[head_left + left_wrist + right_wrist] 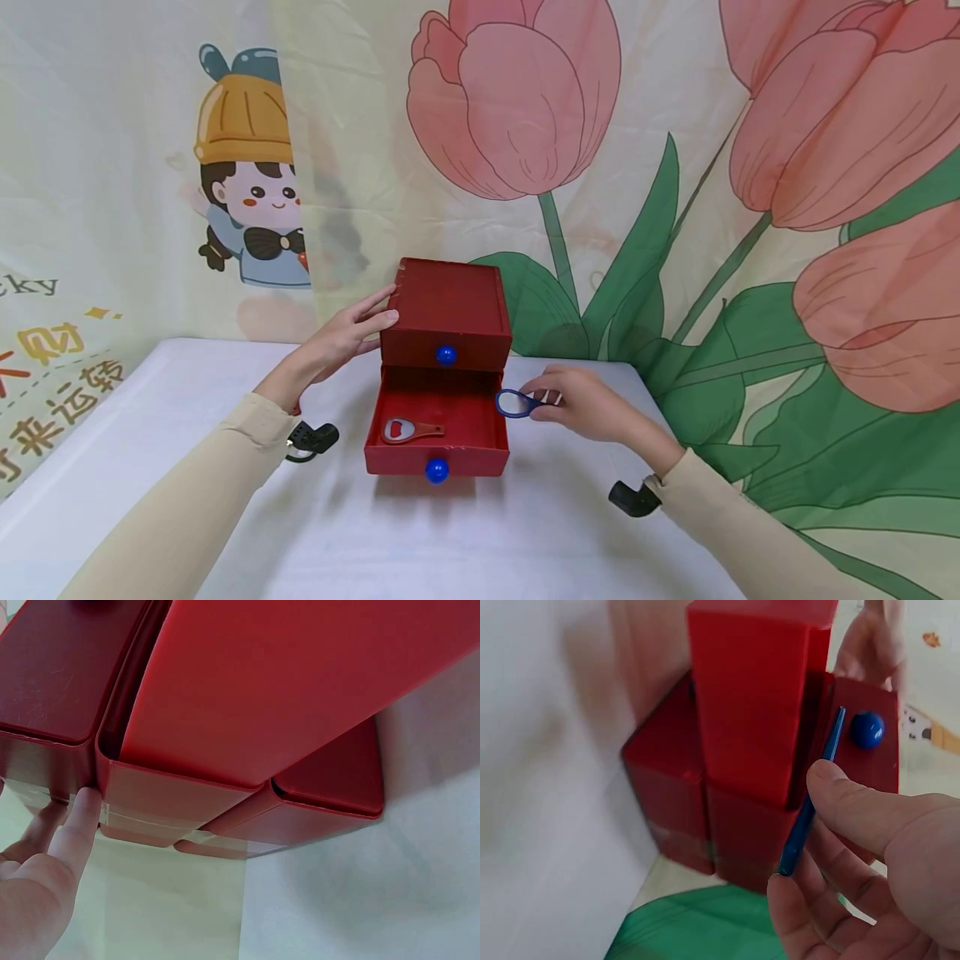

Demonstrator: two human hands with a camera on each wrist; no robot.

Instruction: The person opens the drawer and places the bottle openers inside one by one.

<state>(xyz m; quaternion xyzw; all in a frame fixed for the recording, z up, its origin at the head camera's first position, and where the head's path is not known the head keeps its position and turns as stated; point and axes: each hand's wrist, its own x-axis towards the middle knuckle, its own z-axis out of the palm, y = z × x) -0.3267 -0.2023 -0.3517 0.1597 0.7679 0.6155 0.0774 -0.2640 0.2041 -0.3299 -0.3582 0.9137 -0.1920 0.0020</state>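
A dark red chest of drawers [450, 296] stands on the table, its drawer [472, 417] below the top one pulled out. In that drawer lies a bottle opener [401, 430] with a reddish-brown handle. My left hand [348, 333] rests on the chest's left side near the top, fingers extended; the left wrist view shows its fingertips [86, 799] at the upper tier. Just right of the open drawer, my right hand [577, 402] pinches a thin blue loop-headed tool [513, 403] by its handle. The tool appears edge-on between thumb and fingers in the right wrist view.
Blue round knobs [446, 355] stick out from the drawer fronts. Another closed tier [337, 772] sits beneath the open drawer. A white cloth covers the table [480, 542], and a curtain [360, 167] printed with tulips and a cartoon figure hangs behind.
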